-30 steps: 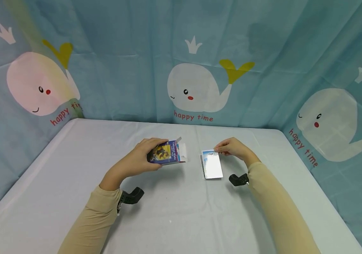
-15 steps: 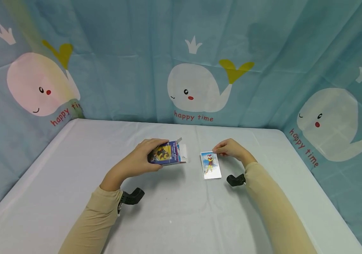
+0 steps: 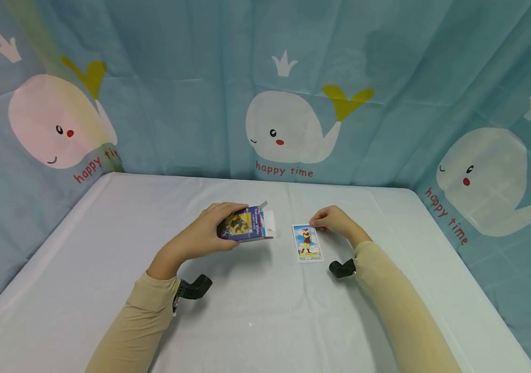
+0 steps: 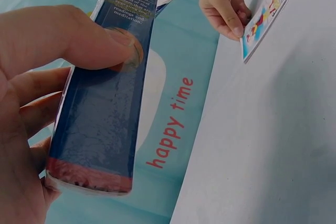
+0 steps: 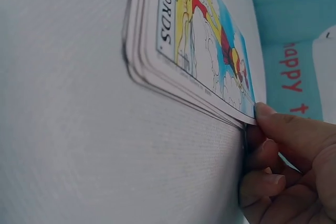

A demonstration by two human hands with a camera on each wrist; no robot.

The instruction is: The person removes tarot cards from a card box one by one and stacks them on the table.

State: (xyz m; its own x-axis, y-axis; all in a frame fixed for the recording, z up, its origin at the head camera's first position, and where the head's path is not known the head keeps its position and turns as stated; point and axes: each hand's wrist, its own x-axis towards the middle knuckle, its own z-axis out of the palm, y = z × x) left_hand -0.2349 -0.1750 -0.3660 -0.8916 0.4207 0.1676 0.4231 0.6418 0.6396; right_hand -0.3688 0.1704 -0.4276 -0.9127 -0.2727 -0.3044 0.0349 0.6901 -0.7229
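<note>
My left hand [image 3: 197, 238] grips a blue and purple tarot card box [image 3: 239, 225] around its sides, its end flap raised toward the right. In the left wrist view the thumb presses on the box's narrow printed side [image 4: 100, 114]. On the white table to the right lies a thin stack of tarot cards [image 5: 137, 59], its layered edges showing in the right wrist view. The top card [image 3: 307, 243] shows a figure in red and yellow against a blue sky. My right hand [image 3: 337, 224] pinches this card at its far right corner between thumb and fingers.
A white cloth covers the table [image 3: 256, 321]. Behind it hangs a blue curtain [image 3: 176, 119] with whale prints, which also wraps around both sides. A black wrist camera mount sits on each forearm, the right one [image 3: 342, 268] close to the cards.
The right hand has moved slightly left and toward me with the card, which went from glaring white to showing its picture clearly. The left hand and the box have stayed in place.
</note>
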